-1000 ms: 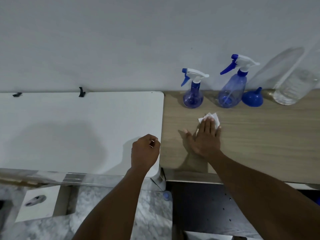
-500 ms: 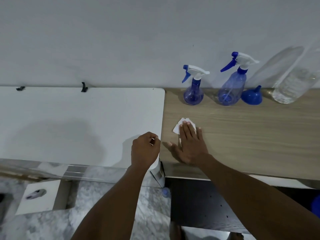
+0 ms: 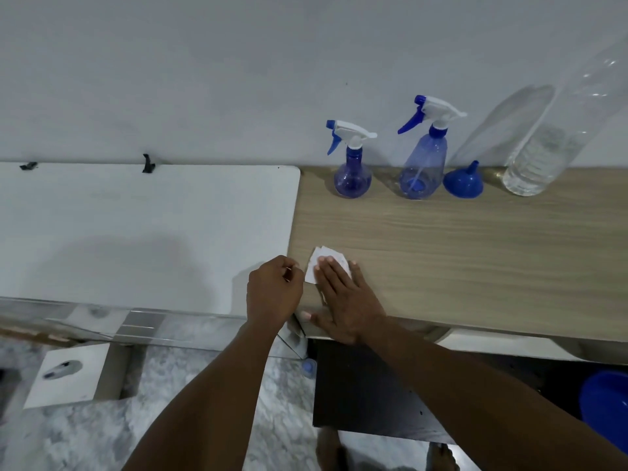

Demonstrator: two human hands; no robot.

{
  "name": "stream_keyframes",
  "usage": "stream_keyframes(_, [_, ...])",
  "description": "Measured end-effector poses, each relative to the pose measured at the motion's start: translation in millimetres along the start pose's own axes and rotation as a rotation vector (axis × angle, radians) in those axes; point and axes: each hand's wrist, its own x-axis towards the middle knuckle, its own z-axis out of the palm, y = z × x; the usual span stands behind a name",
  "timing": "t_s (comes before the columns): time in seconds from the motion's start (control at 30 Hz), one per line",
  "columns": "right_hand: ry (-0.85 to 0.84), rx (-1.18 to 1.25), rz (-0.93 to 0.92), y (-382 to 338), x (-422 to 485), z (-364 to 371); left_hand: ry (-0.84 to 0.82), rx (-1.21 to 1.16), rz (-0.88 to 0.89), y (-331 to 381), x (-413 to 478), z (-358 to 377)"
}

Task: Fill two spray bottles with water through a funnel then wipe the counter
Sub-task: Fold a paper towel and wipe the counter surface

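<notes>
Right hand (image 3: 343,300) lies flat, fingers spread, pressing a white tissue (image 3: 323,263) onto the wooden counter (image 3: 475,253) at its near left edge. Left hand (image 3: 273,292) is curled into a fist just beside it. Two spray bottles (image 3: 351,171) stand far back by the wall.

Dim, cool bluish cast overall; light soft and even, source not visible. Broad diffuse shadow on the white tabletop (image 3: 142,232), left of centre. Clear water bottle (image 3: 557,130) throws a long pale shadow up the wall (image 3: 238,62). Small specular glints on the bottle's upper part. Strong wide-angle distortion: the bottle leans and stretches toward the right edge; wooden bench (image 3: 458,253) front edge slants. Centre reasonably sharp; marble floor (image 3: 190,396) and lower corners soft, smeared. Forearms dark, little detail.
</notes>
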Motion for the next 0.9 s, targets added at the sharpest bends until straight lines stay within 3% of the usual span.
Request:
stream_keyframes(0.3, [0.029,-0.038,-0.163,71.6,-68.3,0.8,0.055,0.059,-0.025,42.9,-41.7,44.0])
stream_keyframes(0.9, [0.109,-0.07,0.251,323.0,-267.2,-21.5,-0.129,0.056,0.129,222.8,-122.1,222.3])
